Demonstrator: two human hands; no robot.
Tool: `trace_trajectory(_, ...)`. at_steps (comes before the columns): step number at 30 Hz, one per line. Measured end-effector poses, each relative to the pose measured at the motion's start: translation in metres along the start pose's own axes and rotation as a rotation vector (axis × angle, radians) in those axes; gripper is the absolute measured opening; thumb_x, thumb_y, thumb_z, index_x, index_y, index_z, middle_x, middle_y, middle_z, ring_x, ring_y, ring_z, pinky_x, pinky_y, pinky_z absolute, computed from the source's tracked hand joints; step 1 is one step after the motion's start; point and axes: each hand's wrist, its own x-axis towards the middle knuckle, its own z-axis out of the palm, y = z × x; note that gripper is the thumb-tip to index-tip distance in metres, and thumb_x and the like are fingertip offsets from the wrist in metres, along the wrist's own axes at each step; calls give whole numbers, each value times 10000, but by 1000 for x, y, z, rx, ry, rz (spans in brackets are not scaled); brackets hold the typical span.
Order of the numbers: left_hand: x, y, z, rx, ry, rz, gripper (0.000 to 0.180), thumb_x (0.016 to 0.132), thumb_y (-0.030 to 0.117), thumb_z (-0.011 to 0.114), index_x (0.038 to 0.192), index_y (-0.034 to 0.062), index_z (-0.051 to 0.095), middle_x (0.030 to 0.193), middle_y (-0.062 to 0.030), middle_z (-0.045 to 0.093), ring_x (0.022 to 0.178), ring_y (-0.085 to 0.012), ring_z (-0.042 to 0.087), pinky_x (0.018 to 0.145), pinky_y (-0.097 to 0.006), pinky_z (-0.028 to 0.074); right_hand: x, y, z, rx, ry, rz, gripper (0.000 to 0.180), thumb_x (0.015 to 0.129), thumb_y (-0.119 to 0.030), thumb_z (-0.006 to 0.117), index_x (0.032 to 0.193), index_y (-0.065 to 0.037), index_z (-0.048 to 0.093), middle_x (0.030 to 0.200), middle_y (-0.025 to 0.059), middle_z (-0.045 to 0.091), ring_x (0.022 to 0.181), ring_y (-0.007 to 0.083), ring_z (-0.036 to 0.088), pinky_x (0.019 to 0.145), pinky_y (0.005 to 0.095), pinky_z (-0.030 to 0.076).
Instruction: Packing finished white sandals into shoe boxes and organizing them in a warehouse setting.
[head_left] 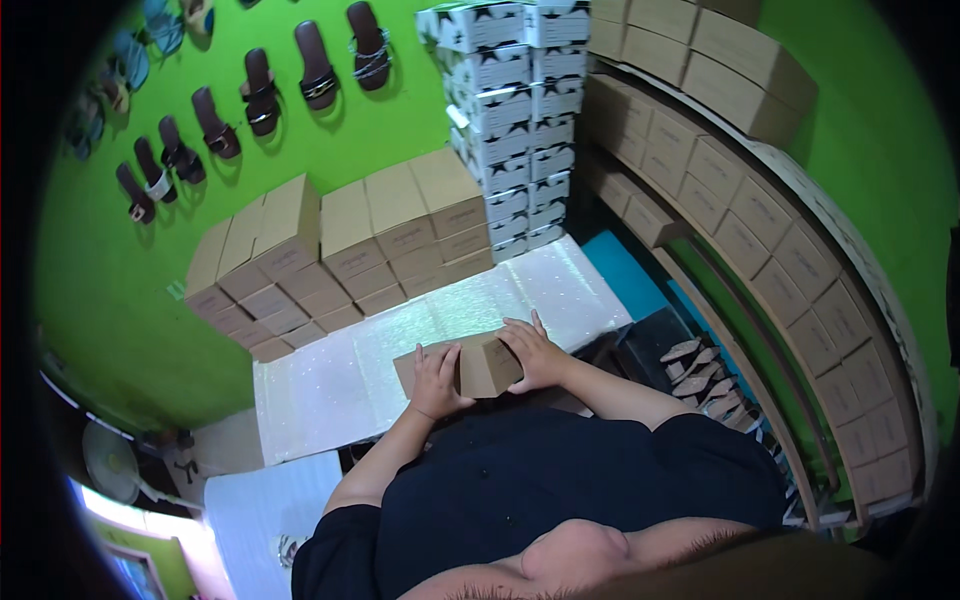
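A small brown cardboard box (488,368) is between my two hands at the near edge of the white-covered table, close to my body. My left hand (437,382) presses on its left part, fingers pointing up over the top and thumb along the near side. On the right end, my right hand (534,358) lies with its fingers over the top edge and its thumb lower down. Brown card juts out to the left of my left hand. Whether the box is fully folded shut, and what it may contain, I cannot tell.
Brown boxes (408,225) are stacked along the table's (330,385) far side, beside a tall stack of white patterned boxes (500,130). Shelves of brown boxes (770,215) curve along the right. Sandals (318,70) hang on the green wall; a fan (112,460) stands far left.
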Motion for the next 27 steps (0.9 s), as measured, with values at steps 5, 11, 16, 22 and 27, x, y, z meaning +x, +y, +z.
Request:
trace_trajectory(5, 48, 52, 16, -65, -29, 87, 1129, 436, 437, 898, 1389, 67, 419, 1308, -143, 512, 1228, -332, 517, 1139, -669, 183, -72, 39, -72, -95, -52, 162, 1173, 575, -467, 861, 1522, -122, 261, 1538, 108, 332, 1475, 343, 223, 1152, 694, 30)
trace_trajectory(11, 104, 114, 48, -213, -36, 231, 1138, 438, 453, 899, 1391, 55, 420, 1318, -157, 525, 1266, -352, 505, 1138, -672, 186, -159, 78, -136, -5, 83, 261, 1143, 532, -252, 873, 1498, -112, 281, 1558, 107, 343, 1466, 350, 268, 1203, 496, 222)
trace_trajectory(16, 137, 156, 72, -225, -120, 300, 1138, 530, 450, 880, 1468, 64, 364, 1437, -192, 446, 1367, -374, 420, 1138, -668, 189, -208, 77, -174, 151, 209, 254, 1035, 493, -198, 881, 1378, -66, 360, 1502, 161, 398, 1411, 350, 369, 1185, 509, 268)
trace_trajectory(22, 154, 192, 91, -135, -170, 261, 905, 746, 327, 794, 1511, 136, 349, 1580, -228, 236, 1432, -419, 296, 1128, -643, 243, -252, 107, -191, -316, 427, 186, 982, 527, -186, 846, 1378, -81, 367, 1444, 147, 447, 1368, 341, 416, 1158, 527, 290)
trace_trajectory(27, 148, 185, 100, -155, -202, 224, 871, 754, 311, 786, 1503, 149, 370, 1588, -232, 216, 1424, -425, 305, 1135, -611, 266, -277, 167, -196, -641, 535, 191, 883, 592, -175, 770, 1380, -81, 383, 1432, 139, 452, 1370, 341, 412, 1143, 530, 291)
